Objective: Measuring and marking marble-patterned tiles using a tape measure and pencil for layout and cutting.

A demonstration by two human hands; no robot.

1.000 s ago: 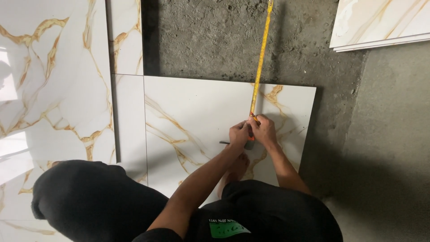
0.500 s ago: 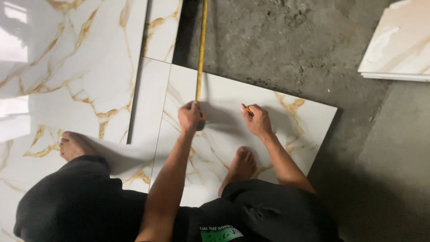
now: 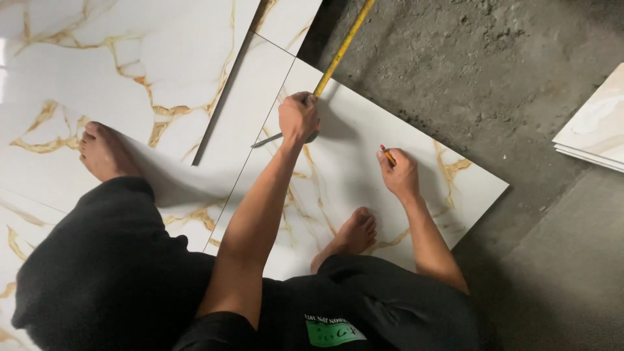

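A white marble-look tile [image 3: 364, 140] with gold veins lies loose on the rough floor. My left hand [image 3: 298, 117] presses a yellow tape measure [image 3: 341, 51] down near the tile's far left edge; the tape runs away up and to the right. A thin grey metal rod [image 3: 265, 140] pokes out left of that hand. My right hand [image 3: 398, 173] holds a pencil [image 3: 387, 153] with its tip on the tile, apart from the left hand. My bare right foot [image 3: 351, 235] rests on the tile.
Laid glossy tiles [image 3: 130, 58] fill the left side, with my left foot [image 3: 104, 153] on them. Rough grey cement floor [image 3: 507, 78] spreads to the right. A stack of tiles [image 3: 595, 133] lies at the right edge.
My hands were together at the tape's end on the tile's right part. The left hand has shifted with the tape to the tile's left edge; the right hand now holds the pencil apart.
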